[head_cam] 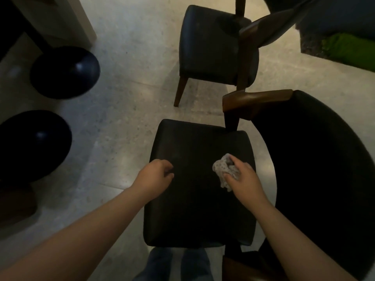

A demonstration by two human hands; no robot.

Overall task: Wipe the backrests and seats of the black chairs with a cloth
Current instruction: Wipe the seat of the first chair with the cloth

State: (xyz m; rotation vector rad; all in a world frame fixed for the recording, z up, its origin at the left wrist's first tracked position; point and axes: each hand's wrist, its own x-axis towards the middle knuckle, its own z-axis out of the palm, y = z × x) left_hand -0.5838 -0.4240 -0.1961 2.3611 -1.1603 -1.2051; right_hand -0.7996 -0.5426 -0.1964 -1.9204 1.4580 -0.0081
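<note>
cloth (222, 169): pale, speckled and bunched; it lies on the right part of the near seat, sticking out to the left of the right hand's fingers, with a loose end trailing back past the thumb.
right hand (242, 176): fingers curled down round the cloth and holding it, the thumb pinching it from the left; the hand is low over the seat.
left hand (157, 173): fingers curled in narrow towards the palm, holding nothing that shows; it hovers over the seat's left edge, well apart from the cloth.
near seat (194, 209): black, padded and squarish, directly below both hands.
backrest (316, 169): black and curved, standing at the right side of the near seat, with a brown wooden armrest (257, 101) at its far end.
far chair (211, 47): a second black seat on brown wooden legs, beyond the near one.
floor (121, 94): pale speckled tiles; two round black shapes sit at the left.
</note>
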